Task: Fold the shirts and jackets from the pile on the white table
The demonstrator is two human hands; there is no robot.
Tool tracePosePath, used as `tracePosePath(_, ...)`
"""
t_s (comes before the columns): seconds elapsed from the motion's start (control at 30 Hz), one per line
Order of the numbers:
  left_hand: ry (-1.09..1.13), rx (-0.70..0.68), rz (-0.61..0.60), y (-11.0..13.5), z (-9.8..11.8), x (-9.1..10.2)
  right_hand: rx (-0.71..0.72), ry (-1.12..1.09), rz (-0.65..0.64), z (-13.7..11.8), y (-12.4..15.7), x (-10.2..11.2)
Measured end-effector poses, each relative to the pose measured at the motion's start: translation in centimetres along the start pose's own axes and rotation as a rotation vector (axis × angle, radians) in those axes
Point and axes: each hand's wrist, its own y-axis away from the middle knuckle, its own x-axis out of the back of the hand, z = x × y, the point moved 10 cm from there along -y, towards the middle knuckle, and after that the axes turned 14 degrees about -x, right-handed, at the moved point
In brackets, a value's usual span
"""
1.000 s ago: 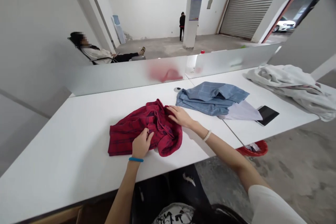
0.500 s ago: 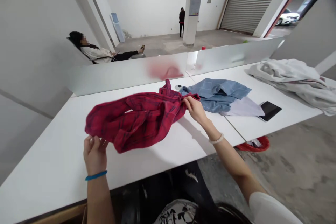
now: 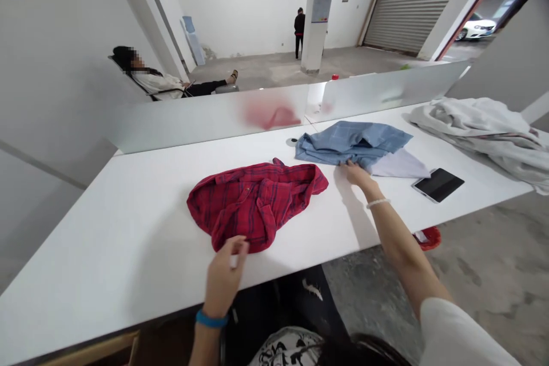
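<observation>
Red plaid flannel shirt (image 3: pixel 253 206) lies down on the white table (image 3: pixel 107 251), my left hand (image 3: pixel 223 277) curled at its hem, my right hand (image 3: pixel 357 178) resting its closed-together fingers on the pale blue checked shirt (image 3: pixel 351 143).

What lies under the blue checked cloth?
Under the blue checked cloth, a pale lilac sheet pokes out on the right. The rest of the sheet, and anything else beneath, is covered and cannot be seen.
</observation>
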Motion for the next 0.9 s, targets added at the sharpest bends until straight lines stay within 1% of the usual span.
tracePosePath(0.03,-0.038,-0.051,-0.093,-0.5,1.6,-2.5,0.011,-0.013,0.014,-1.6,-0.9,1.0)
tracePosePath(0.07,-0.097,-0.065,-0.186,-0.8,2.5,-4.8,0.043,-0.03,0.026,-3.8,-1.4,2.0)
tracePosePath(0.1,-0.171,-0.054,-0.276,-0.8,2.9,-6.9,0.099,-0.053,0.037,-6.7,-1.4,2.9)
tracePosePath(0.13,-0.249,-0.024,-0.358,-0.8,2.9,-8.6,0.184,-0.081,0.052,-10.1,-1.0,3.8)
tracePosePath(0.17,-0.321,0.01,-0.426,-0.7,2.7,-9.8,0.282,-0.106,0.061,-13.8,-0.1,4.5)
tracePosePath(0.2,-0.381,0.036,-0.478,-0.7,2.4,-10.6,0.421,-0.135,0.06,-17.9,1.3,5.0)
tracePosePath(0.23,-0.422,0.046,-0.513,-0.7,2.2,-10.9,0.631,-0.177,0.064,-22.1,3.5,5.5)
tracePosePath(0.27,-0.445,0.049,-0.525,-0.8,2.0,-10.7,0.809,-0.205,0.063,-25.5,5.6,5.8)
tracePosePath(0.3,-0.455,0.056,-0.515,-0.9,1.7,-9.9,0.957,-0.215,0.04,-28.3,7.6,5.6)
tracePosePath(0.33,-0.459,0.081,-0.478,-0.9,1.2,-8.6,1.054,-0.2,-0.001,-30.3,9.0,5.0)
tracePosePath(0.37,-0.453,0.131,-0.415,-0.8,0.4,-6.6,1.079,-0.16,-0.066,-31.6,9.5,3.9)
tracePosePath(0.4,-0.43,0.2,-0.328,-0.6,-0.7,-4.1,1.049,-0.107,-0.139,-32.2,9.3,2.7)
tracePosePath(0.47,-0.325,0.352,-0.08,0.8,-3.4,2.1,0.911,-0.017,-0.245,-31.9,7.8,0.6)
tracePosePath(0.5,-0.244,0.409,0.068,1.7,-4.7,5.5,0.841,0.003,-0.261,-31.2,6.8,0.1)
tracePosePath(0.53,-0.165,0.442,0.227,2.8,-6.0,8.8,0.788,0.006,-0.254,-30.3,6.0,0.1)
tracePosePath(0.57,-0.103,0.452,0.398,3.9,-7.2,12.3,0.752,0.001,-0.231,-29.3,5.4,0.4)
tracePosePath(0.63,-0.013,0.402,0.765,6.0,-9.0,18.7,0.641,-0.036,-0.155,-26.3,4.1,1.9)
tracePosePath(0.67,0.048,0.353,0.943,6.9,-9.8,21.2,0.545,-0.078,-0.103,-24.3,3.4,3.0)
tracePosePath(0.7,0.121,0.304,1.09,7.5,-10.7,23.0,0.434,-0.128,-0.046,-21.8,2.8,4.1)
tracePosePath(0.73,0.199,0.268,1.188,7.6,-11.7,24.2,0.317,-0.184,0.009,-19.1,2.4,5.1)
tracePosePath(0.77,0.272,0.249,1.218,7.1,-12.8,24.6,0.219,-0.226,0.056,-16.4,2.3,6.0)
tracePosePath(0.8,0.329,0.247,1.179,6.0,-13.7,24.5,0.16,-0.236,0.073,-14.1,2.4,6.3)
tracePosePath(0.83,0.353,0.259,1.086,4.6,-14.5,23.9,0.128,-0.221,0.065,-12.1,2.7,6.3)
tracePosePath(0.9,0.314,0.277,0.864,2.0,-15.0,21.9,0.129,-0.152,-0.008,-9.5,3.3,5.5)
